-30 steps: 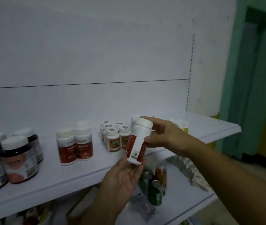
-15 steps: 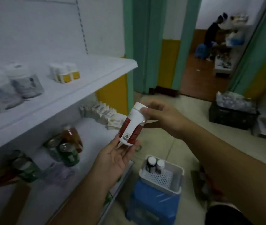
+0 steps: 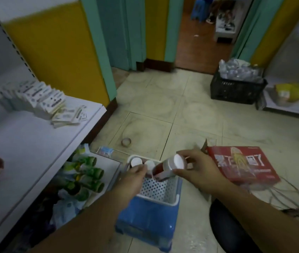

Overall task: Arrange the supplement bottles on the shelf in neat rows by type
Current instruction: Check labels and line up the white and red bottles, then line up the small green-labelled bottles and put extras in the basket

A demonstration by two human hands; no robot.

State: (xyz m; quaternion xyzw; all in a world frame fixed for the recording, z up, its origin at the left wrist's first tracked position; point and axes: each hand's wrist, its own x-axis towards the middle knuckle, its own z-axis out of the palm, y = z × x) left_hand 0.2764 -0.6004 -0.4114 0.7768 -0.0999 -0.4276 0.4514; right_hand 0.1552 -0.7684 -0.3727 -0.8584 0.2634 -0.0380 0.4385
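Note:
A supplement bottle (image 3: 170,168) with a white cap and a red label lies tilted in my right hand (image 3: 199,172), just above a white perforated basket (image 3: 172,194). Two more white-capped bottles (image 3: 136,162) stand in the basket's far left corner. My left hand (image 3: 132,179) reaches over the basket's left side, back up, fingertips by those caps and close to the held bottle's base. Whether it grips anything is hidden. The white shelf (image 3: 26,143) runs along the left, with no supplement bottles in sight on it.
The basket sits on a blue stool (image 3: 145,220). White packets (image 3: 35,99) lie on the shelf, and green cans (image 3: 88,176) are stacked on the level below. On the tiled floor are a red box (image 3: 241,165), a tape roll (image 3: 126,142) and a black crate (image 3: 236,90).
My view swung from the shelf's bottle rows to the right and down to the floor. Both hands carried the red-label bottle away from the shelf and lowered it over the basket.

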